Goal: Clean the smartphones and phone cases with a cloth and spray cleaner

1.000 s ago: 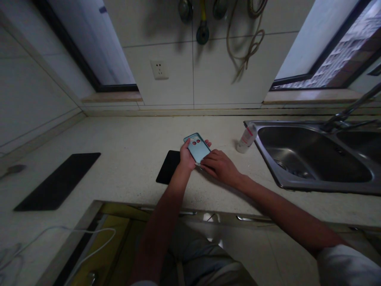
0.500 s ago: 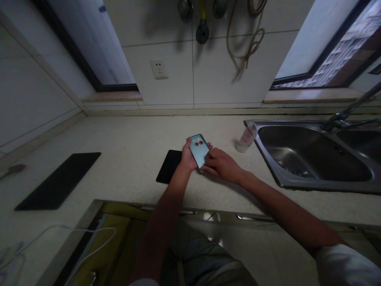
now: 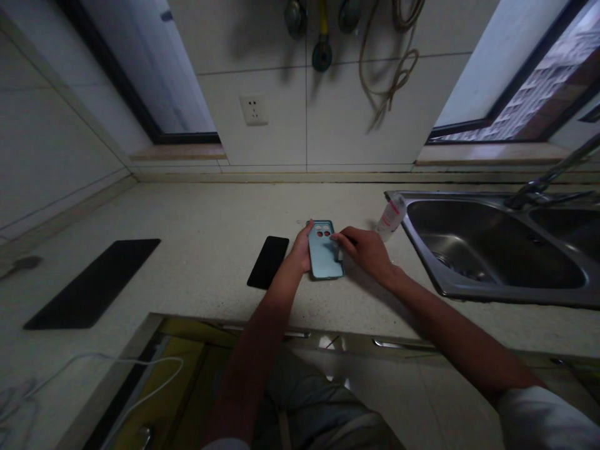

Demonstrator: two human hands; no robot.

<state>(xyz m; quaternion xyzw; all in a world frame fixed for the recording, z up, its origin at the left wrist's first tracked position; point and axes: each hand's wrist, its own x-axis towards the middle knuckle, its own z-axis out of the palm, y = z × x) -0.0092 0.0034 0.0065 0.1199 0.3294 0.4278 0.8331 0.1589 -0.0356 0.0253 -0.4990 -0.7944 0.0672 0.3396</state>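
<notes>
My left hand point(image 3: 302, 249) grips a light blue phone case point(image 3: 325, 259) by its left edge, with the thumb near the top. The case's inner side faces up, and its camera cutouts show at the top end. Over the right side of the case, my right hand point(image 3: 364, 247) is closed in a pinch. A small pale bit shows under its fingers, too blurred to name. A black phone point(image 3: 268, 262) lies flat on the counter, left of the case. Beyond my right hand, a clear plastic bottle point(image 3: 392, 214) with pink print leans by the sink.
A double steel sink point(image 3: 492, 247) with a faucet point(image 3: 534, 190) takes up the right of the counter point(image 3: 201, 250). A black mat point(image 3: 96, 284) lies at the left, near a white cable point(image 3: 131, 360). A socket point(image 3: 254, 110) and hanging cord point(image 3: 389, 94) are on the wall.
The case has turned more upright and shifted slightly right and nearer. My right hand has moved from its lower edge up to its right side. More of the black phone shows.
</notes>
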